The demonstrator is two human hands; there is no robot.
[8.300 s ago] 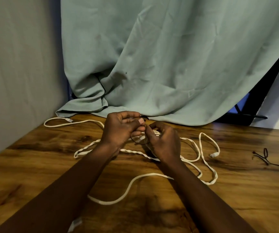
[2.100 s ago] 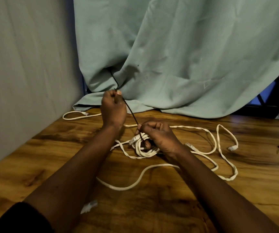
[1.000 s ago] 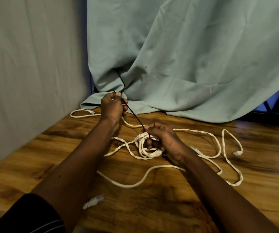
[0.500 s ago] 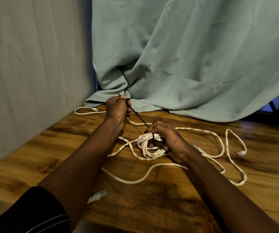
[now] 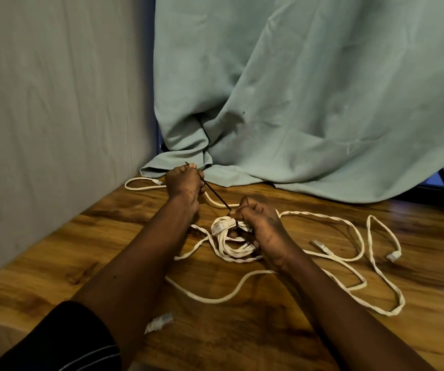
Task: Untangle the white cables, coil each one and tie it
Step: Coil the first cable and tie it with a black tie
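step: cinching the black cable tie (image 5: pixel 217 197) round a first coil. I judge the task at an early-to-middle stage, since most of the cable isn't coiled yet.
coil (image 5: pixel 233 243): small bundle of white cable on the desk (image 5: pixel 54 266) at mid-frame, partly under the right hand (image 5: pixel 262 223).
right grip: fingers curled round the top of the coil, pinching it where the tie wraps.
left grip: left hand (image 5: pixel 184 183) fisted on the tie's free end, at 10 o'clock from the coil.
tie: taut, a straight line from fist to coil.
loose cable (image 5: pixel 322 217): long loops lie from 1 to 5 o'clock of the coil, and one run goes to 10 o'clock toward the curtain (image 5: pixel 296 103).
plugs: one (image 5: pixel 322 247) at 3 o'clock, one (image 5: pixel 159 321) at 7 o'clock near the desk edge.
handling: the cable looks light, limp and springy, and is likely to unwind if let go. Hold it at the wrap point. The tie is thin and stiffer, so pull it along its own line.
risk: a plug snagging a loop.
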